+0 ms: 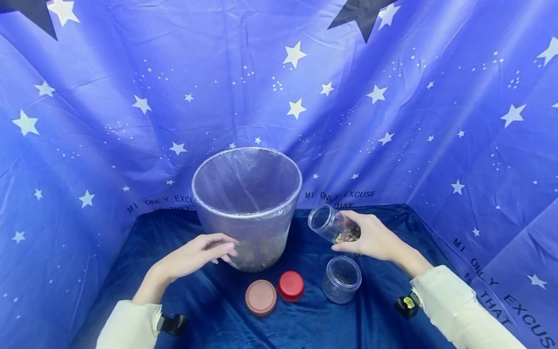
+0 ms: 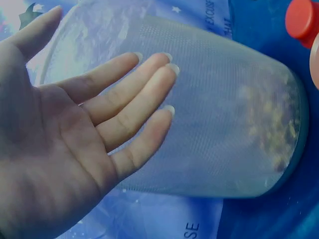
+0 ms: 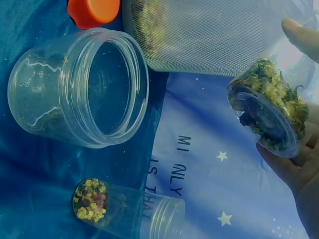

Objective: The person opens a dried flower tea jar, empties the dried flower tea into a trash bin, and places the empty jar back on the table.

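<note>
My right hand [image 1: 370, 235] grips a clear plastic jar [image 1: 324, 220] tilted with its open mouth toward the bin. Dried flower tea [image 3: 274, 94], yellow and green, lies inside it near the base. The mesh waste bin [image 1: 244, 228], lined with clear plastic, stands upright to the left of that jar, and some yellowish-brown bits show at its bottom. Beside the bin's front left side, my left hand [image 1: 196, 254] hovers with relaxed fingers and a bare palm [image 2: 65, 134]; whether its fingertips touch the mesh I cannot tell.
An open clear jar [image 1: 342, 286] stands below my right hand. Another jar [image 3: 119, 209] with dried flowers stands near it, mostly hidden in the head view. A red lid [image 1: 291, 285] and a pinkish lid [image 1: 260, 297] lie before the bin. Starry blue cloth [image 1: 244, 97] encloses the table.
</note>
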Action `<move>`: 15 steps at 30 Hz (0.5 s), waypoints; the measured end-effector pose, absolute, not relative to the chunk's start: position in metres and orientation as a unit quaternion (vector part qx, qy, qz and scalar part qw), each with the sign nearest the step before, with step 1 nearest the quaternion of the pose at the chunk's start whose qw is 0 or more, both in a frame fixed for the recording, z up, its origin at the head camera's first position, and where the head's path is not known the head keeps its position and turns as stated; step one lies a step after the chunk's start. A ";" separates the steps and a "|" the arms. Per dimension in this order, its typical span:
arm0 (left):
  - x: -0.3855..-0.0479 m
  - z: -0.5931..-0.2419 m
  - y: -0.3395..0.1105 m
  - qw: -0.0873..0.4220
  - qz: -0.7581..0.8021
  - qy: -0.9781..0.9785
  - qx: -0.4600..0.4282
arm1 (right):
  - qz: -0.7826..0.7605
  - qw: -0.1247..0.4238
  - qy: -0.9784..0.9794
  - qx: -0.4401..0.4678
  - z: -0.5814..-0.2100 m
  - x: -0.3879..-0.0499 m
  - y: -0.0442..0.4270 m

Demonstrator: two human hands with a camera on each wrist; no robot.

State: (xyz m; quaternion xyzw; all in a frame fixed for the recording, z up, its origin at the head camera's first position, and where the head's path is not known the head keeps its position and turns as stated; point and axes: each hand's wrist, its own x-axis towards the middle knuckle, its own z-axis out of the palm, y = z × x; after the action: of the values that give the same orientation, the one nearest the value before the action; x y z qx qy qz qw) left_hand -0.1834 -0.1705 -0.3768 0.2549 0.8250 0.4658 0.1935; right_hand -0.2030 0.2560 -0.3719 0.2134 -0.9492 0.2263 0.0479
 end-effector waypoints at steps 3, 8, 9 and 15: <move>-0.184 -0.374 -0.178 0.192 0.469 0.827 0.245 | 0.233 0.037 -0.949 0.207 -0.370 -0.204 0.258; -0.184 -0.368 -0.189 0.181 0.473 0.834 0.221 | 0.260 0.011 -0.946 0.192 -0.367 -0.207 0.260; -0.184 -0.367 -0.191 0.177 0.475 0.835 0.214 | 0.264 0.009 -0.945 0.192 -0.367 -0.207 0.260; -0.193 -0.366 -0.198 0.133 0.488 0.850 0.148 | 0.278 -0.005 -0.943 0.185 -0.365 -0.207 0.261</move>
State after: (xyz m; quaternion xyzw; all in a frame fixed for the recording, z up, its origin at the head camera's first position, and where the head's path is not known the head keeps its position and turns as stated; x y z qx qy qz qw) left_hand -0.1928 -0.1981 -0.3656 0.1482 0.8500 0.4876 0.1334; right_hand -0.2074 0.2609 -0.3651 0.1846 -0.9427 0.2780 -0.0046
